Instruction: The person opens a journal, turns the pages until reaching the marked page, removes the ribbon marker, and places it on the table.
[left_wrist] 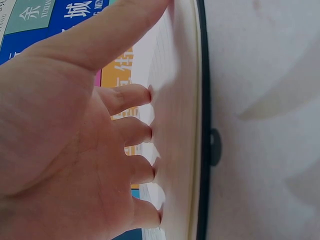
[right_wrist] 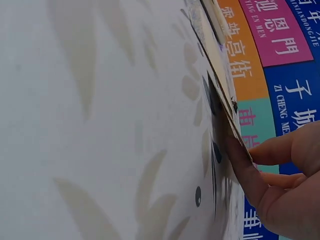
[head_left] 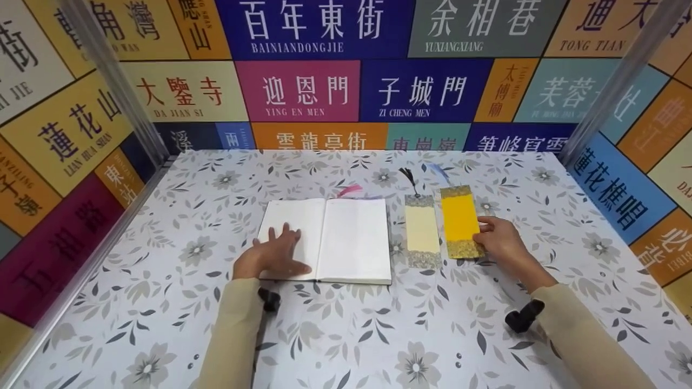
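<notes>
An open notebook [head_left: 357,237] with blank-looking pages lies in the middle of the head view. On its left page rests my left hand [head_left: 273,254], fingers spread and fingertips touching the paper, as the left wrist view also shows. My right hand [head_left: 505,243] pinches the right edge of a yellow bookmark [head_left: 459,216] with patterned ends and a pale blue tassel [head_left: 439,174]. In the right wrist view, thumb and finger hold that edge slightly raised from the cloth. Just left of it lies a cream bookmark [head_left: 421,229] with a black tassel [head_left: 409,180].
A pink tassel [head_left: 348,190] sticks out past the notebook's top edge. Floral cloth [head_left: 324,335] covers the table. Panels with street names [head_left: 297,89] stand along the back and both sides. A dark wrist device [head_left: 524,316] sits at each wrist.
</notes>
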`<state>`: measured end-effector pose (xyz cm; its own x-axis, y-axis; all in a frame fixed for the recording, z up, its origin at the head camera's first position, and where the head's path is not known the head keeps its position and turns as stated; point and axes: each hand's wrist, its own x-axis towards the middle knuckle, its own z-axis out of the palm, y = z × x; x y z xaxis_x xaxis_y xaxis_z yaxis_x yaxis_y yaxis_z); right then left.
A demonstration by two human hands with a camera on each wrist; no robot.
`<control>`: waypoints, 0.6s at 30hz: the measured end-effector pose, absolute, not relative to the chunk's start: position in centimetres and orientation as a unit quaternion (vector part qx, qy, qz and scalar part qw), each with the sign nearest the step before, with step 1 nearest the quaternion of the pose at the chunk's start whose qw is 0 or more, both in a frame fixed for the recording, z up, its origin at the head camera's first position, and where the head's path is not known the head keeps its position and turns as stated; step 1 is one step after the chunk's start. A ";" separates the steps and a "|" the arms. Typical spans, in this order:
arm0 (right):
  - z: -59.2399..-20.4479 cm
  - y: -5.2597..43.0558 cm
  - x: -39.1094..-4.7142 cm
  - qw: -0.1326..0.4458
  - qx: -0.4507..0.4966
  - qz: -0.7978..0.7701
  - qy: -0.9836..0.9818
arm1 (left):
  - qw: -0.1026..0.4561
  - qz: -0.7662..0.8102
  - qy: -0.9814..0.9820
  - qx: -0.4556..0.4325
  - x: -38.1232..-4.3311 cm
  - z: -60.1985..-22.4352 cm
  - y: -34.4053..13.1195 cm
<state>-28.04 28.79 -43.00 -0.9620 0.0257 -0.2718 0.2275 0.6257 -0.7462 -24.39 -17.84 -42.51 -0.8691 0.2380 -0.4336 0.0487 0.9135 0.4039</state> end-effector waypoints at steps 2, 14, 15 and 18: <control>-42.8 28.8 -27.8 0.112 0.056 -0.382 0.916 | 0.244 0.193 0.947 0.075 -24.4 -42.5 -17.9; -41.7 26.8 -27.0 0.103 -0.003 -0.209 0.972 | 0.248 0.193 0.947 0.068 -24.4 -42.6 -18.0; -41.7 26.7 -26.9 0.103 -0.004 -0.202 0.974 | 0.249 0.191 0.947 0.068 -24.4 -42.6 -18.0; -41.7 26.5 -26.8 0.098 -0.004 -0.181 0.979 | 0.247 0.184 0.949 0.073 -24.5 -42.5 -17.8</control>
<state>-26.80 26.50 -41.73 -0.9809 -0.0428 -0.1898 0.0278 0.9346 -0.3546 -24.49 -17.81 -42.50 -0.8675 0.2291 -0.4415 0.0476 0.9217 0.3849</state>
